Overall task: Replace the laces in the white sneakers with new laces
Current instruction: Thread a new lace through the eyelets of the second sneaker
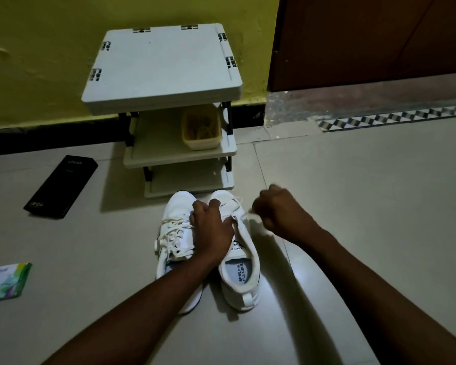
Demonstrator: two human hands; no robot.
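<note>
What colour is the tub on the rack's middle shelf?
Yellow. The tub shows in the head view, the only one here.

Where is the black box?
In the head view, the black box lies on the floor at the left, beside the white rack.

Two white sneakers standing side by side: sneaker on left (175, 206), sneaker on right (244, 283). Two laces showing: threaded lace (169, 234) sitting in sneaker on left, loose lace (253, 216) trailing from sneaker on right. Two bare hands working: left hand (211, 229), right hand (279, 212). One pale rack (161, 67) standing behind, carrying three shelves. One yellow tub (202, 134) sitting on middle shelf, holding tangled strands too blurred for counting. One black box (61, 187) lying at left. One green-and-white packet (7, 281) lying nearer, also at left. One brown door (366, 40) showing at back right.
</note>
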